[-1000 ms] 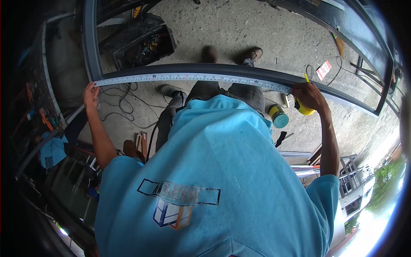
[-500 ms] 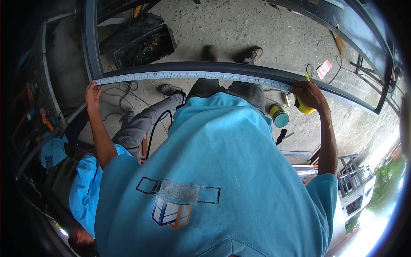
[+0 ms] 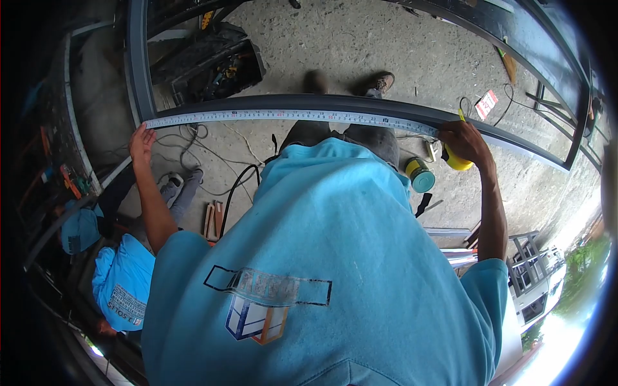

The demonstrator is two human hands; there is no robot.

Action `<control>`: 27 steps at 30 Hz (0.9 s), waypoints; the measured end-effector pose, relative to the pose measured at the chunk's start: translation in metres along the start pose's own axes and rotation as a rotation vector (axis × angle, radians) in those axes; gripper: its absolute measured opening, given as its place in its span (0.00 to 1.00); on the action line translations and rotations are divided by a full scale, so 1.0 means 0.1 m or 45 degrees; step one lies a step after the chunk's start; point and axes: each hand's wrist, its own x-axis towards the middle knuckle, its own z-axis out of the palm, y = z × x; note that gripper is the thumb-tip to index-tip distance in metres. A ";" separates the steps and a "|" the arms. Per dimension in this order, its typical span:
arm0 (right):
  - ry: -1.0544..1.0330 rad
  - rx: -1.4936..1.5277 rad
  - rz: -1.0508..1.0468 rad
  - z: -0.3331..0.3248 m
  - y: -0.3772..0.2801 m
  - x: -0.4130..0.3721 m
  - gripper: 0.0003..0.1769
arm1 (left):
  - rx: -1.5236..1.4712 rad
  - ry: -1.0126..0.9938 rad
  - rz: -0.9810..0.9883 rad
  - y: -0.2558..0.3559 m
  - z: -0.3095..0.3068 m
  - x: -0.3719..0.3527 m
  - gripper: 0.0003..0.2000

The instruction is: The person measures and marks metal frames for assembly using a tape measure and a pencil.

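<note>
A tape measure's blade (image 3: 290, 116) is stretched along the near edge of a dark metal frame (image 3: 257, 103). At the frame's left corner, my left hand (image 3: 142, 147) pinches the blade's end. My right hand (image 3: 465, 140) is closed around the yellow tape measure case (image 3: 456, 160) at the frame's right part. A thin yellow stick (image 3: 461, 114), perhaps a pencil, pokes up from its fingers. The right fingertips are partly hidden by the back of the hand.
An open black toolbox (image 3: 222, 71) lies on the concrete beyond the frame. A can (image 3: 421, 176) stands near my right leg. Cables (image 3: 193, 145) run across the floor at left. A co-worker's blue shirt (image 3: 122, 280) and a blue cap (image 3: 80, 231) show at lower left.
The co-worker at left has moved further left, and their legs have stepped back from beside me. My hands and the tape measure look almost the same.
</note>
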 end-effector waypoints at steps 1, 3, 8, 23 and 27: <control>0.001 0.000 0.000 0.00 0.00 0.00 0.14 | 0.000 0.000 0.001 -0.01 -0.01 0.02 0.15; 0.004 0.005 -0.019 -0.01 -0.01 0.00 0.15 | -0.037 -0.027 -0.009 -0.02 -0.03 0.03 0.14; -0.054 0.018 -0.018 0.02 0.03 0.05 0.15 | -0.092 0.012 -0.009 -0.08 -0.06 0.11 0.14; 0.398 1.508 -0.515 0.52 -1.69 0.35 0.17 | -0.049 -1.050 0.744 0.05 3.83 -2.83 0.14; 0.009 1.524 -0.283 0.37 -1.16 -0.12 0.17 | -0.003 -1.158 0.401 0.03 3.82 -3.11 0.16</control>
